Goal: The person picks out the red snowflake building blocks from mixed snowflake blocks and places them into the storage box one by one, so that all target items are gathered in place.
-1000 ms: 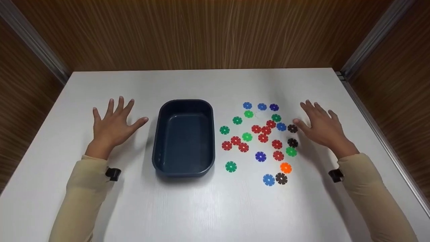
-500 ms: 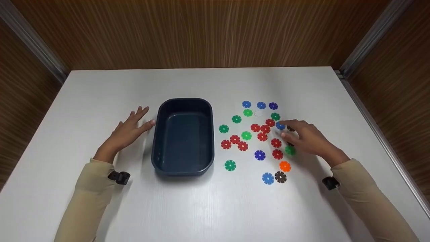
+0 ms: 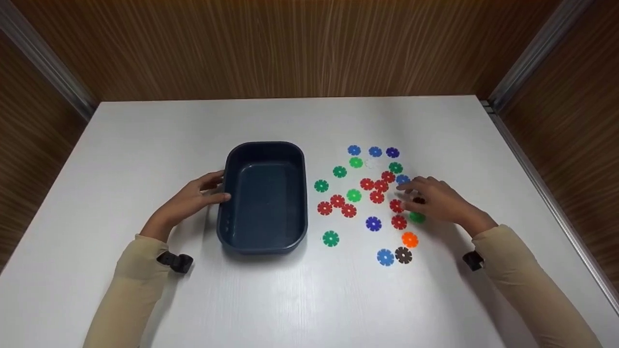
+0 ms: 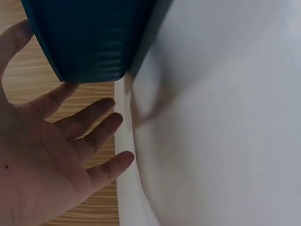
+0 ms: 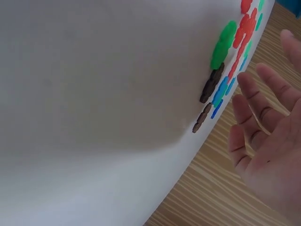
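A dark blue rectangular tub [image 3: 266, 208] stands on the white table. At its left side is my left hand [image 3: 186, 203], thumb tip over the rim and other fingers outside the wall. The left wrist view shows that hand's fingers [image 4: 87, 117] spread and fairly straight, the index tip right at the tub's edge. My right hand [image 3: 442, 200] hovers palm down over the right side of the scattered notched plastic discs, nothing visible in its grasp. Its fingertips overlap a red disc [image 3: 395, 206] and come close to a blue disc [image 3: 402, 179]. A black disc is partly hidden under it.
Several red discs [image 3: 376, 197], green discs [image 3: 331, 238] and blue discs [image 3: 385, 257] lie flat between tub and right hand. An orange disc [image 3: 410, 239] and a dark brown disc [image 3: 403, 255] are nearer the front. Wood-grain panels [image 3: 290, 48] rise behind the table.
My left hand has moved right from beside the tub to its rim. My right hand has moved left from the table's right side to over the discs, its fingers drawing in somewhat.
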Demonstrator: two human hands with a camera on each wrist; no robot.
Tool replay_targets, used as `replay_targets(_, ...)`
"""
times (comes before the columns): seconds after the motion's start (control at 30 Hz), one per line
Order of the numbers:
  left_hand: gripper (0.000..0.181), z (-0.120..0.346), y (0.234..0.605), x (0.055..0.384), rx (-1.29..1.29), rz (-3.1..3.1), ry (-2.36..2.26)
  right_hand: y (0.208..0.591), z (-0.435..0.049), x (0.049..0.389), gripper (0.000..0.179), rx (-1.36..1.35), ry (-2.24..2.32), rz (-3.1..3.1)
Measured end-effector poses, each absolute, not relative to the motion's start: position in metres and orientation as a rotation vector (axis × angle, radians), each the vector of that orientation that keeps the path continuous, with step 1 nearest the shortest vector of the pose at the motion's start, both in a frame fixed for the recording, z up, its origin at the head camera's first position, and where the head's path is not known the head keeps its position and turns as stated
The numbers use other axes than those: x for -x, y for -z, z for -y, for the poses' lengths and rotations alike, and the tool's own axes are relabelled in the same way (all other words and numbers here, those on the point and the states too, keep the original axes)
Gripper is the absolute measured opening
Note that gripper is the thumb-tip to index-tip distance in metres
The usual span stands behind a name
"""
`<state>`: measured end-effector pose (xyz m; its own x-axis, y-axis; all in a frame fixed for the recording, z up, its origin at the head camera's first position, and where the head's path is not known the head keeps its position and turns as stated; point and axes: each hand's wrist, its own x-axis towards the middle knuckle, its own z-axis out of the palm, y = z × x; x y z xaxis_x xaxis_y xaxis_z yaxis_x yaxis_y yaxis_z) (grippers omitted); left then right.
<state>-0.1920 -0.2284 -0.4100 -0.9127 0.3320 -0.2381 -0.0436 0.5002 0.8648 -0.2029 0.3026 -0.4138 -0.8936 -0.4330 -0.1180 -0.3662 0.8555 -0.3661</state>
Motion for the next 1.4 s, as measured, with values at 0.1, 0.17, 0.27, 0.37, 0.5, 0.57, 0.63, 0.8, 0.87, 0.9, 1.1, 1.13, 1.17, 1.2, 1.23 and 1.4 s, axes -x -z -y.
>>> replay_targets(0.1, 0.073, 0.228, 0.410, 0.192, -0.246, -2.365, -1.407, 0.416, -0.302, 0.204, 0.039, 0.619, 0.497, -2.827)
replay_targets(0.17, 0.072, 0.227, 0.411, 0.192, -0.254, -2.361, -1.419, 0.417, -0.301, 0.204, 0.038, 0.628, 0.491, -2.820)
replay_targets(0.27, 0.073, 0.228, 0.412, 0.192, -0.266, -2.368, -1.413, 0.419, -0.299, 0.205, 0.037, 0.640, 0.479, -2.802)
replay_targets(0.37, 0.073, 0.229, 0.412, 0.191, -0.270, -2.377, -1.402, 0.420, -0.299, 0.205, 0.035, 0.653, 0.467, -2.786)
replay_targets(0.5, 0.074, 0.229, 0.411, 0.190, -0.270, -2.370, -1.407, 0.421, -0.298, 0.206, 0.034, 0.670, 0.462, -2.782)
replay_targets(0.57, 0.074, 0.229, 0.411, 0.190, -0.266, -2.368, -1.408, 0.421, -0.297, 0.206, 0.033, 0.672, 0.467, -2.780)
replay_targets(0.63, 0.075, 0.230, 0.412, 0.190, -0.259, -2.369, -1.407, 0.421, -0.296, 0.206, 0.032, 0.667, 0.468, -2.778)
replay_targets(0.8, 0.075, 0.231, 0.415, 0.192, -0.236, -2.379, -1.393, 0.421, -0.294, 0.208, 0.029, 0.640, 0.462, -2.756)
replay_targets(0.87, 0.075, 0.231, 0.416, 0.192, -0.239, -2.377, -1.397, 0.421, -0.293, 0.208, 0.028, 0.636, 0.465, -2.748)
replay_targets(0.9, 0.075, 0.231, 0.415, 0.191, -0.240, -2.373, -1.403, 0.421, -0.292, 0.208, 0.028, 0.638, 0.470, -2.743)
replay_targets(1.1, 0.075, 0.231, 0.415, 0.190, -0.254, -2.356, -1.423, 0.420, -0.284, 0.206, 0.031, 0.621, 0.509, -2.721)
replay_targets(1.13, 0.075, 0.231, 0.415, 0.190, -0.252, -2.356, -1.424, 0.419, -0.283, 0.206, 0.032, 0.610, 0.511, -2.718)
replay_targets(1.17, 0.075, 0.231, 0.415, 0.190, -0.251, -2.355, -1.425, 0.419, -0.282, 0.205, 0.033, 0.604, 0.511, -2.715)
replay_targets(1.2, 0.075, 0.232, 0.415, 0.189, -0.252, -2.353, -1.428, 0.418, -0.281, 0.205, 0.033, 0.597, 0.506, -2.710)
replay_targets(1.23, 0.075, 0.232, 0.415, 0.189, -0.253, -2.350, -1.432, 0.417, -0.281, 0.204, 0.034, 0.584, 0.495, -2.706)
replay_targets(1.4, 0.076, 0.232, 0.416, 0.189, -0.237, -2.317, -1.446, 0.412, -0.282, 0.203, 0.034, 0.497, 0.447, -2.675)
